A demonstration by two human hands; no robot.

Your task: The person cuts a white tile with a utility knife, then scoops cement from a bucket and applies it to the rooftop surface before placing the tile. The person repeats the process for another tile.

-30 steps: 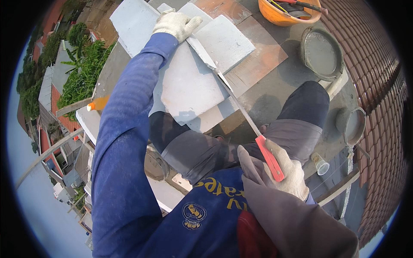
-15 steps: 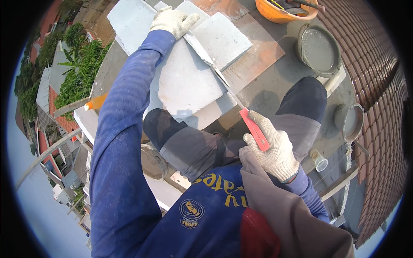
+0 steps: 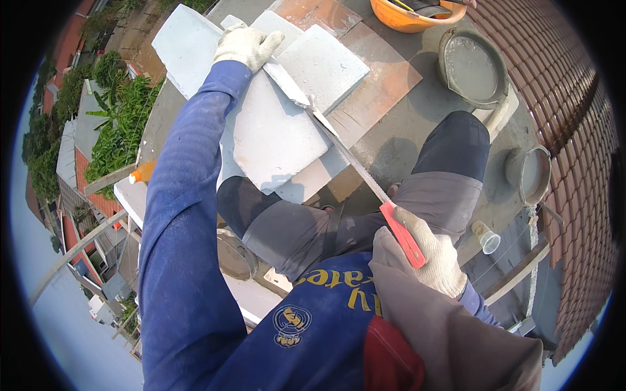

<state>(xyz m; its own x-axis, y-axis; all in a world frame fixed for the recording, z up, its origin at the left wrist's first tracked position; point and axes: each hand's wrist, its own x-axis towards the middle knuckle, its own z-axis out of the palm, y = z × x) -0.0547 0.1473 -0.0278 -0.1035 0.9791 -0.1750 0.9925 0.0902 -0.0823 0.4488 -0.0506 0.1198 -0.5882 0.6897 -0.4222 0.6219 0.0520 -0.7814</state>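
The right hand (image 3: 435,255), at 4 o'clock, is closed around the red-handled saw (image 3: 355,165). The blade points toward 11 o'clock, alongside the white slab (image 3: 277,140). The left hand (image 3: 246,45), at 11 o'clock, rests partly curled atop stacked slabs, thumb apart; its grip cannot be determined. A bucket (image 3: 481,104) sits at 2 o'clock.

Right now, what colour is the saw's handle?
Red saw handle, seen best in the head view.

Cream-knit-gloved left hand (image 3: 242,47) has its thumb (image 3: 271,43) spread, blue-sleeved arm (image 3: 186,195) outstretched behind the fingers (image 3: 233,34); cream-knit-gloved right hand (image 3: 432,255) curls closed.
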